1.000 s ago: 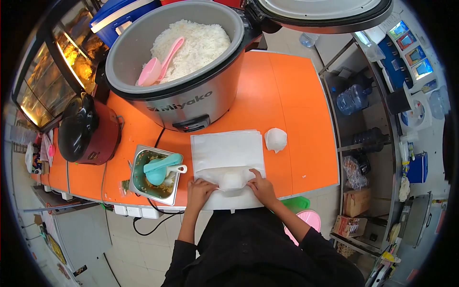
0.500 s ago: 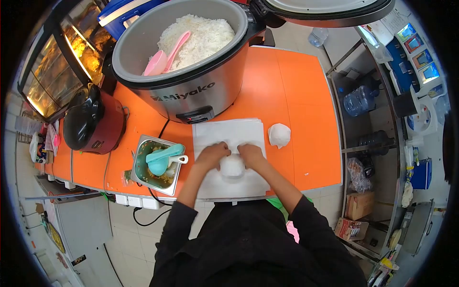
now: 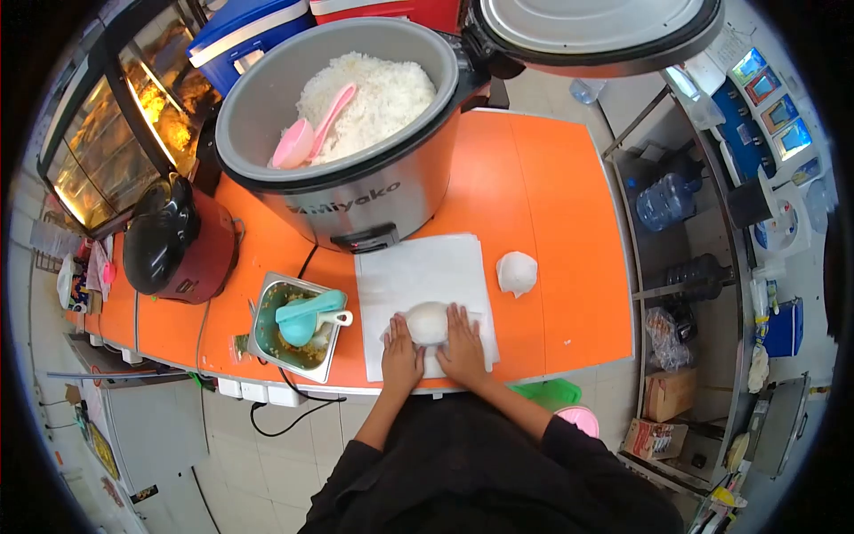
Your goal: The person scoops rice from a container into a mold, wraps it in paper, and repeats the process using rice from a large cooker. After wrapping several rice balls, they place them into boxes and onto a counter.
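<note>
A rounded white paper bundle [image 3: 427, 324] lies on a stack of white paper sheets [image 3: 418, 262]; what it wraps is hidden. My left hand [image 3: 403, 359] rests against its left side with the fingers stretched out. Against the right side lies my right hand [image 3: 463, 351], its fingers also straight and pointing away from me. Folded paper edges show around the bundle between my hands. To the right, another white paper bundle [image 3: 517, 273] sits by itself on the orange tabletop [image 3: 569, 240].
Behind the paper stands a large open rice cooker [image 3: 356, 209] with white rice [image 3: 391, 98] and a pink ladle [image 3: 295, 144]. A steel container [image 3: 334, 360] at left holds a turquoise ladle [image 3: 298, 327]. A red rice cooker [image 3: 200, 240] is farther left; a shelf rack [image 3: 636, 222] stands right.
Both hands have moved from the far edge of the bundle to its near sides, and their curled fingers have straightened. The camera view has shifted slightly.
</note>
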Tool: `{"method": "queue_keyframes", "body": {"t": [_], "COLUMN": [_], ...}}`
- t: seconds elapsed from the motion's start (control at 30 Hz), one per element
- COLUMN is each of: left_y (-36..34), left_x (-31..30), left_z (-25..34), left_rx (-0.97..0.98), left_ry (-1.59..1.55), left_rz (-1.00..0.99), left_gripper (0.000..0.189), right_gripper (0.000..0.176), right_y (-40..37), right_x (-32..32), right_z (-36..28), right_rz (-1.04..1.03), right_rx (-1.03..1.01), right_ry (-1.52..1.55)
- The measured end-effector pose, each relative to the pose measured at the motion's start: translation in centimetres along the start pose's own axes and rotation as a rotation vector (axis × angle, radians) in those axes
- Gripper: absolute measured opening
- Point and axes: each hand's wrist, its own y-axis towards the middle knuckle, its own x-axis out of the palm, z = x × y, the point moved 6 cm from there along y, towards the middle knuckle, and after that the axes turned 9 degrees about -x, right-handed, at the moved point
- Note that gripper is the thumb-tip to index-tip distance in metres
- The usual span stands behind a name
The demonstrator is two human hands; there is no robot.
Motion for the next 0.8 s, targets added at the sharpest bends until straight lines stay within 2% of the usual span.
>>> {"method": "queue_keyframes", "body": {"t": [0.07,0.1,0.2,0.27,0.3,0.33,0.37,0.4,0.43,0.47,0.53,0.57,0.6,0.63,0.7,0.77,0.8], "left_y": [-0.4,0.1,-0.1,0.4,0.5,0.2,0.1,-0.1,0.0,-0.1,0.0,0.5,1.0,1.4,2.3,3.1,3.6], "left_x": [0.4,0.2,-0.9,-1.7,-1.2,-1.0,-0.5,0.3,0.3,0.3,0.3,2.1,1.5,0.6,-2.9,-9.0,-11.7], "left_z": [0.0,0.5,4.3,5.9,5.2,5.3,5.5,5.7,6.0,6.2,7.5,7.2,7.6,8.3,9.5,11.4,11.0], "left_rx": [-0.013,-0.031,-0.036,-0.140,-0.131,-0.127,-0.237,-0.350,-0.329,-0.317,-0.208,-0.291,-0.139,-0.138,-0.132,0.235,0.234], "left_ry": [-0.056,-0.105,-0.219,-1.183,-1.265,-1.266,-1.487,-1.706,-1.728,-1.733,-1.609,-1.294,-0.604,-0.500,-0.399,-0.544,-0.547], "left_rz": [-0.027,-0.002,0.057,-0.037,0.075,0.074,-0.041,-0.160,-0.192,-0.183,-0.298,-0.367,-0.301,-0.252,-0.185,-0.095,-0.071], "left_gripper": [0.067,0.066,0.061,0.059,0.058,0.058,0.058,0.058,0.062,0.062,0.070,0.078,0.078,0.074,0.070,0.053,0.053], "right_gripper": [0.059,0.059,0.052,0.045,0.044,0.044,0.044,0.043,0.042,0.042,0.042,0.042,0.042,0.042,0.044,0.049,0.049], "right_y": [0.7,2.1,3.2,3.3,2.9,2.4,1.7,1.1,0.8,0.0,-1.8,-3.2,-4.4,-5.4,-7.3,-7.9,-6.5], "right_x": [-0.2,-0.3,1.2,0.2,0.0,-0.4,-0.8,-2.0,-3.4,-4.0,-4.8,-5.1,-5.5,-5.3,-7.2,-8.8,-11.4], "right_z": [-1.2,-1.5,0.0,-0.6,-0.7,-0.8,-0.7,-0.6,-0.6,-0.5,1.1,2.6,5.1,8.1,12.9,16.1,14.5], "right_rz": [0.126,0.140,0.364,0.399,0.429,0.457,0.460,0.422,0.382,0.365,0.353,0.361,0.404,0.449,0.561,0.396,0.305], "right_rx": [-0.089,-0.094,0.601,0.601,0.550,0.500,0.497,0.403,0.304,0.388,0.576,0.688,0.678,0.666,0.565,0.443,0.405], "right_ry": [0.256,0.252,1.567,1.683,1.757,1.828,1.828,1.628,1.427,1.485,1.542,1.541,1.419,1.299,0.825,0.379,-0.140]}}
